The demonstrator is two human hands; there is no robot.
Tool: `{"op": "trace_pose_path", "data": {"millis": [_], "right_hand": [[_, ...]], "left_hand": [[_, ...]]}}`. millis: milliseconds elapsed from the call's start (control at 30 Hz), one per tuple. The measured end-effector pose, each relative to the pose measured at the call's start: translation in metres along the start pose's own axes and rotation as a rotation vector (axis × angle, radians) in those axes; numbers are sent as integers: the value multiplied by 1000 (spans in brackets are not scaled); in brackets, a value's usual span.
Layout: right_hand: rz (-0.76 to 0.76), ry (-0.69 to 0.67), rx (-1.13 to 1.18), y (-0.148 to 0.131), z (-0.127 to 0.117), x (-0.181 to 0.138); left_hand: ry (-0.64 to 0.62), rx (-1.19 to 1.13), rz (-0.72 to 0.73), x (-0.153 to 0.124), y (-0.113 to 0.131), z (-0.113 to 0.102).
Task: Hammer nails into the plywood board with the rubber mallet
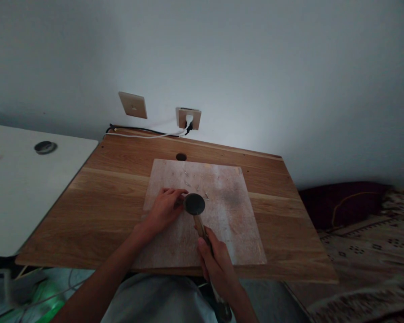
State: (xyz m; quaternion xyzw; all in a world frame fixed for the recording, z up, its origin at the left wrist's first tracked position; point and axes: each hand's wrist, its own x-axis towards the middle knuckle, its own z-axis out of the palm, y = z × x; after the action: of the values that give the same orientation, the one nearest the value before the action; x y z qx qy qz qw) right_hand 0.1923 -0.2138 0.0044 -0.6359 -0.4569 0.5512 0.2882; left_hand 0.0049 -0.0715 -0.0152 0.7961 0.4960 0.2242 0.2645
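A pale wooden board (232, 224) lies flat on a brown wooden desk (114, 179). Several small nails (188, 177) stick out of or lie on its far part. My right hand (217, 262) is closed round the handle of a hammer (194, 204), whose dark round head hovers over the board's middle. My left hand (164, 208) rests on the board just left of the hammer head, fingers pinched together near it; what they pinch is hidden or too small to make out.
A white table (16, 193) with a round grommet (45, 147) stands to the left. On the wall behind are a switch plate (133, 105) and a socket (189, 118) with plugged cables. A patterned cushion or rug (366, 242) lies at right.
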Motion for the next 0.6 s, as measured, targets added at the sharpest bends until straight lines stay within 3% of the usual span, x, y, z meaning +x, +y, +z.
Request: {"op": "trace_pose_path", "data": {"millis": [400,600], "right_hand": [[-11,-19,126,-7,-3,-3],[5,143,229,3,-13,-2]], "left_hand": [[-7,-9,30,-1,-1,1],[-25,-10,31,0,-5,5]]}}
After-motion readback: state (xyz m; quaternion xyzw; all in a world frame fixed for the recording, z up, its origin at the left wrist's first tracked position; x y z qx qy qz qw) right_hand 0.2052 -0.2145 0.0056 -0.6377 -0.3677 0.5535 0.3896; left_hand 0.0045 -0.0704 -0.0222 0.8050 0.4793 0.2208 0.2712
